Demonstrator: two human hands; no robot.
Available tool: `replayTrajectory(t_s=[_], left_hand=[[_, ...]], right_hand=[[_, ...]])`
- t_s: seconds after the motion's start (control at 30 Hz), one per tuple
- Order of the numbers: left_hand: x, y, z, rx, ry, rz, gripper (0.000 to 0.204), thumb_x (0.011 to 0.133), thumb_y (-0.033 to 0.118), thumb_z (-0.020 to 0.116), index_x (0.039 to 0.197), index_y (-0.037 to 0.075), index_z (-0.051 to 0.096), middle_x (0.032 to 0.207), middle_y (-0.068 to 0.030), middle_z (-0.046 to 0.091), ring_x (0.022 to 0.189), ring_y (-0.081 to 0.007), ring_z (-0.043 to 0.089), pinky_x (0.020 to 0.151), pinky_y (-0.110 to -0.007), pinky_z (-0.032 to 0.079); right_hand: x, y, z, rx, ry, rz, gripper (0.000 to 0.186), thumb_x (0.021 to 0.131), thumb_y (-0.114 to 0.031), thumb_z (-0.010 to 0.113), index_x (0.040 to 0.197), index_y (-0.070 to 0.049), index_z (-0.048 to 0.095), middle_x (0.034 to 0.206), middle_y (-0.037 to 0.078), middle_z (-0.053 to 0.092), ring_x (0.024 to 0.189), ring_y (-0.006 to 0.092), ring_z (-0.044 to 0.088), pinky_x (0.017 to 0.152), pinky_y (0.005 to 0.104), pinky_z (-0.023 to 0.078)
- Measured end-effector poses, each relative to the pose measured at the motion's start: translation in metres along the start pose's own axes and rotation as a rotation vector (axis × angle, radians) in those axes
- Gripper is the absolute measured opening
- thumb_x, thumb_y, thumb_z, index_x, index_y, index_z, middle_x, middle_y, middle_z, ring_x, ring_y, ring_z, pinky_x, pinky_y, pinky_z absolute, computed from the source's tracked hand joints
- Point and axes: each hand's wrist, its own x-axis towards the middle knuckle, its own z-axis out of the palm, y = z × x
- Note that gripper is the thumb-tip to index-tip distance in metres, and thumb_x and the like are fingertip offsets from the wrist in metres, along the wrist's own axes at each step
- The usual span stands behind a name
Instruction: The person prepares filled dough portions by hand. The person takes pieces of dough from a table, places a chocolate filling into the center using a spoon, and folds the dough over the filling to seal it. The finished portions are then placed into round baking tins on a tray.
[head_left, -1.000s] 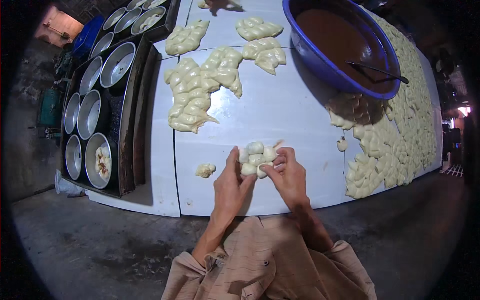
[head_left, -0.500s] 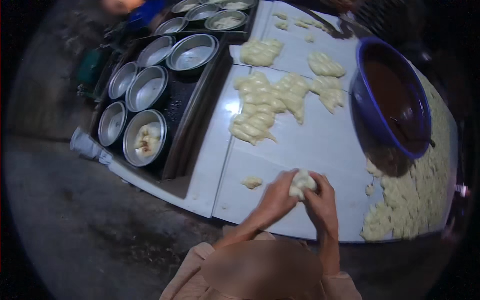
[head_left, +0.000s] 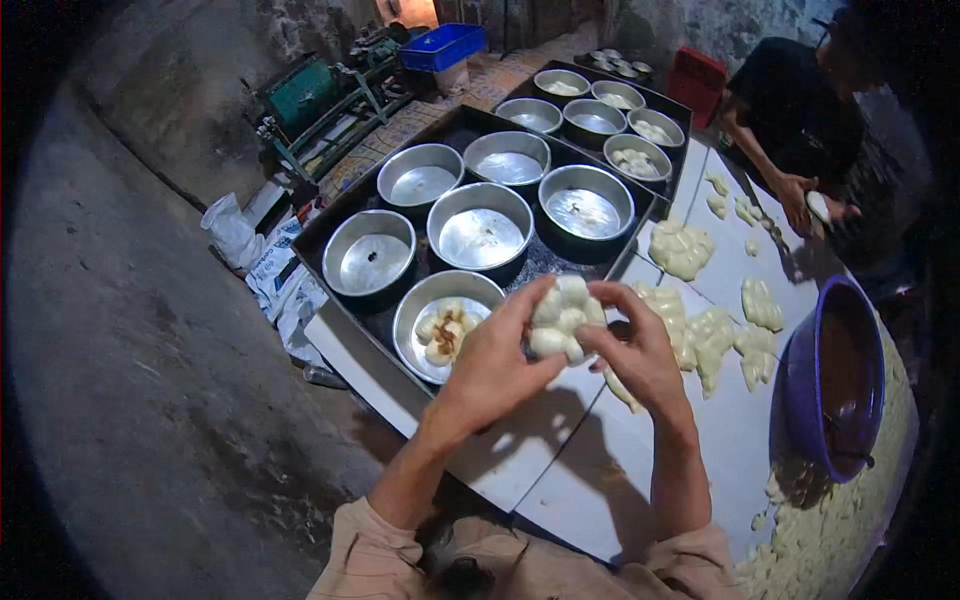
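A pale, lumpy piece of dough [head_left: 562, 318] is held up between my two hands, above the table edge near the pans. My left hand [head_left: 495, 365] grips it from the left, fingers curled round its side. On its other side my right hand [head_left: 640, 345] is closed on it, thumb pressing against its lower edge. Just left of my hands sits a round metal pan [head_left: 405, 318] with a cluster of dough [head_left: 443, 328] topped by brown filling. Partly behind my right hand, flattened dough pieces [head_left: 712, 340] lie on the white table [head_left: 560, 495].
A black tray [head_left: 335, 245] carries several round pans. A purple basin [head_left: 800, 375] of brown filling stands at right, beside many small dough pieces [head_left: 820, 535]. Another person [head_left: 800, 110] handles dough at the far right. A green machine [head_left: 303, 100] and blue crate [head_left: 442, 47] stand at far left.
My hands have lifted the dough off the table's near part and carried it up and leftward toward the pans. The view has shifted, bringing the pans nearer the middle and the other person into sight.
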Motion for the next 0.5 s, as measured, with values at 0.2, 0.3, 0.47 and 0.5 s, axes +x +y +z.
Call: replayTrajectory(t_s=[0.2, 0.3, 0.47, 0.5], left_hand=[[0.109, -0.061, -0.088, 0.153, 0.078, -0.088, 0.100, 0.067, 0.014, 0.080, 0.152, 0.004, 0.028, 0.122, -0.0210, 0.064, 0.094, -0.0263, 0.069, 0.077, -0.034, 0.056], [0.148, -0.154, -0.112, 0.419, -0.054, -0.082, 0.097, 0.062, 0.012, 0.083, 0.147, -0.002, 0.036, 0.121, -0.0222, 0.065, 0.089, -0.0260, 0.070, 0.067, -0.033, 0.057], [0.164, -0.122, -0.102, 0.607, -0.214, -0.231, 0.074, 0.058, 0.016, 0.084, 0.127, 0.007, 0.060, 0.102, -0.0185, 0.072, 0.088, -0.0282, 0.072, 0.073, -0.040, 0.056], [0.165, -0.120, -0.102, 0.744, -0.234, -0.213, 0.066, 0.058, 0.019, 0.084, 0.120, 0.006, 0.063, 0.100, -0.0190, 0.072, 0.090, -0.0308, 0.071, 0.076, -0.041, 0.055]], right_hand=[[0.153, -0.001, 0.048, -0.254, -0.080, -0.049, 0.045, 0.087, -0.027, 0.064, 0.123, -0.001, 0.061, 0.099, 0.015, 0.070, 0.077, 0.0194, 0.069, 0.061, 0.0307, 0.055], [0.205, 0.035, 0.073, -0.712, -0.290, -0.015, 0.040, 0.086, -0.024, 0.064, 0.119, -0.002, 0.066, 0.091, 0.017, 0.072, 0.079, 0.0246, 0.072, 0.058, 0.0342, 0.057], [0.206, 0.042, 0.088, -1.142, -0.042, -0.217, 0.018, 0.081, -0.016, 0.062, 0.086, -0.003, 0.075, 0.087, 0.022, 0.071, 0.082, 0.0372, 0.072, 0.072, 0.0463, 0.058], [0.207, 0.042, 0.090, -1.175, -0.030, -0.197, 0.018, 0.082, -0.015, 0.061, 0.087, -0.004, 0.075, 0.087, 0.021, 0.072, 0.082, 0.0357, 0.072, 0.071, 0.0451, 0.058]])
